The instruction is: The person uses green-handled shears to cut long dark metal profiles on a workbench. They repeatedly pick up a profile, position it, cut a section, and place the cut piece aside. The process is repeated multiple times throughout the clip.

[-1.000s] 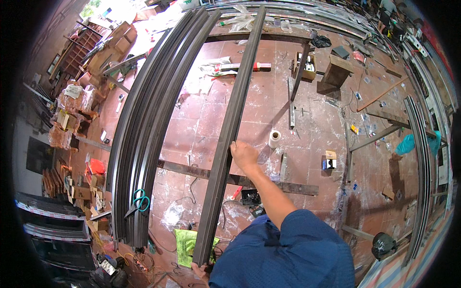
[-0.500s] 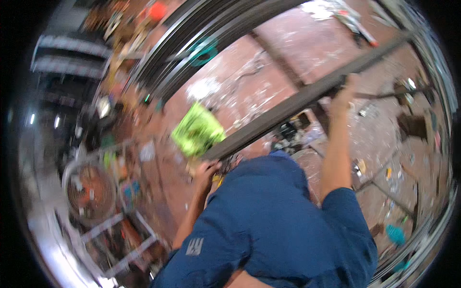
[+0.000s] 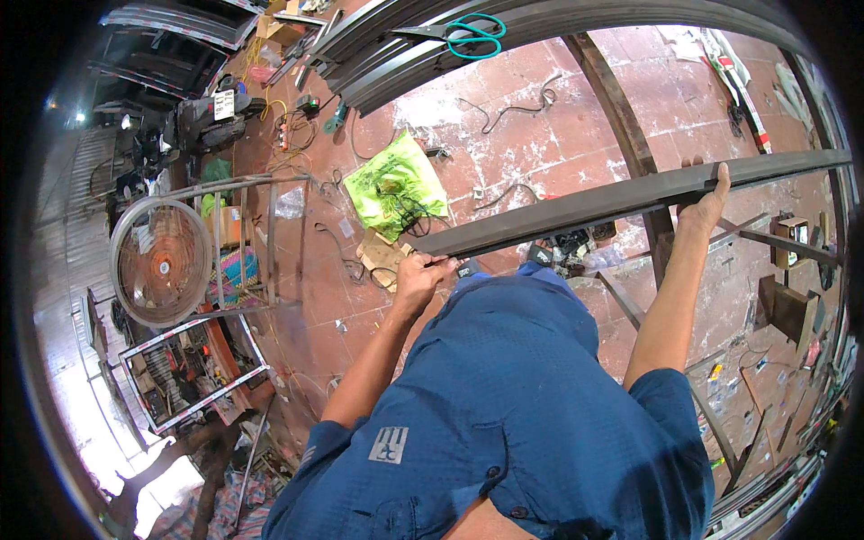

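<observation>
You hold a long dark metal profile [image 3: 630, 200] that runs from the middle of the frame out to the right edge, lifted above the red tiled floor [image 3: 540, 135]. Your left hand [image 3: 421, 274] grips its near end at the centre of the frame, fingers curled closed around the lower edge. Your right hand [image 3: 706, 202] clasps it farther along, at the right of centre, with the thumb over the top and the fingers wrapped behind. Your blue shirt [image 3: 513, 423] fills the lower middle and hides the floor directly under you. Just beyond the near end of the profile lies a green plastic bag [image 3: 396, 184], with scraps of cardboard [image 3: 382, 256] beside it. A rusty flat steel bar [image 3: 621, 117] crosses under the profile, close to your right hand. At the top of the frame a stack of curved dark profiles [image 3: 558, 22] lies across the floor, with teal-handled scissors [image 3: 472, 36] resting on it. A round fan [image 3: 160, 261] stands at the left, beside a metal frame [image 3: 261, 243]. Loose wires [image 3: 513, 103] trail over the tiles between the stack and the bag, and small tools and offcuts [image 3: 792, 297] lie scattered at the right.
</observation>
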`<act>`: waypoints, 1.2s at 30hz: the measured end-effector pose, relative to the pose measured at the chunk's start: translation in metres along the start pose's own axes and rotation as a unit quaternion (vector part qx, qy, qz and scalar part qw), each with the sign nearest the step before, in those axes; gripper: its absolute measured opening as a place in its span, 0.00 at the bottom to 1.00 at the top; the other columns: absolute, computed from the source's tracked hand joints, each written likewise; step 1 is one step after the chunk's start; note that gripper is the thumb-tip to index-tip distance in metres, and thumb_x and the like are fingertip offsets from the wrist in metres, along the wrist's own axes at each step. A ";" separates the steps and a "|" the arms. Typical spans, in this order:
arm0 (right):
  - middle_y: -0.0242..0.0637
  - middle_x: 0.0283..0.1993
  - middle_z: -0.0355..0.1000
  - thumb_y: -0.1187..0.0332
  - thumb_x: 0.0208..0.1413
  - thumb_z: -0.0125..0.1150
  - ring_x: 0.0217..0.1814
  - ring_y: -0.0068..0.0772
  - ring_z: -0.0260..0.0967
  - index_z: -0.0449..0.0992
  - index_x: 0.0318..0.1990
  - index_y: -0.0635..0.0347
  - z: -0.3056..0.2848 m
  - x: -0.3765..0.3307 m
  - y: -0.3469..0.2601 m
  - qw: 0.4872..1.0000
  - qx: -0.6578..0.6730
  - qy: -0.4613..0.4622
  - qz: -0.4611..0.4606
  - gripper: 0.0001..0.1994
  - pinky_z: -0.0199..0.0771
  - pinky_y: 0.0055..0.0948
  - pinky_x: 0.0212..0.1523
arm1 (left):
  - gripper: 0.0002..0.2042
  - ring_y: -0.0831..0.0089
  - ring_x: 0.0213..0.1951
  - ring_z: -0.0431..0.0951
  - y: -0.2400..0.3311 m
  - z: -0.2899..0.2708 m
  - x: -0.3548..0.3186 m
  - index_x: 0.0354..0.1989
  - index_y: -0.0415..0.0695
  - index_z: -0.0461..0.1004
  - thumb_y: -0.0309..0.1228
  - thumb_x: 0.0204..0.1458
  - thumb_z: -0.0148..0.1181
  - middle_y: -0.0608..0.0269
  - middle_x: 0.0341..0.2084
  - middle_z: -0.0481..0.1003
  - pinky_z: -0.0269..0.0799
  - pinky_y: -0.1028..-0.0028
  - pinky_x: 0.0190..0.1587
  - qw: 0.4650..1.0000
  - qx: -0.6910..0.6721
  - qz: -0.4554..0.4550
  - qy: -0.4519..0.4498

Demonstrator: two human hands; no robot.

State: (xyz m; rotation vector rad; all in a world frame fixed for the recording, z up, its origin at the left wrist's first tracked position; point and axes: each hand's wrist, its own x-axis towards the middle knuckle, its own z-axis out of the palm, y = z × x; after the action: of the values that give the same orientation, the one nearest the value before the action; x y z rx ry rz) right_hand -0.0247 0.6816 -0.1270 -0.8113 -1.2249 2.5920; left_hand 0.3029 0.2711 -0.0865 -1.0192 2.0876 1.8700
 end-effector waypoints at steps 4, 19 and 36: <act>0.49 0.49 0.75 0.51 0.57 0.69 0.50 0.57 0.77 0.62 0.64 0.59 0.001 -0.005 0.000 1.000 0.001 -0.007 0.000 0.34 0.79 0.52 0.52 | 0.07 0.77 0.31 0.74 -0.011 0.000 0.010 0.36 0.36 0.81 0.28 0.58 0.66 0.67 0.28 0.78 0.69 0.73 0.36 0.997 -0.070 -0.040 0.010; 0.63 0.45 0.79 0.49 0.69 0.48 0.50 0.67 0.77 0.81 0.45 0.67 -0.032 0.029 -0.040 0.809 -0.503 0.239 -0.186 0.26 0.75 0.53 0.54 | 0.10 0.68 0.20 0.70 -0.023 -0.004 0.039 0.35 0.40 0.74 0.34 0.59 0.65 0.61 0.17 0.70 0.67 0.67 0.28 0.984 -0.147 -0.035 -0.096; 0.46 0.41 0.81 0.45 0.69 0.50 0.40 0.51 0.80 0.77 0.49 0.63 -0.046 0.055 -0.047 0.965 -0.228 0.125 -0.024 0.26 0.78 0.50 0.46 | 0.14 0.69 0.24 0.71 -0.038 -0.024 0.053 0.31 0.40 0.74 0.38 0.63 0.63 0.63 0.22 0.70 0.70 0.66 0.33 0.966 -0.160 -0.146 -0.139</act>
State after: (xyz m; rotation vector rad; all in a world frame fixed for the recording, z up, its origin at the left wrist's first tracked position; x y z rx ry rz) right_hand -0.0500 0.7629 -0.1379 -1.1279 -1.7547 2.1079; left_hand 0.2927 0.2296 -0.1411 -0.9925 1.4270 2.0884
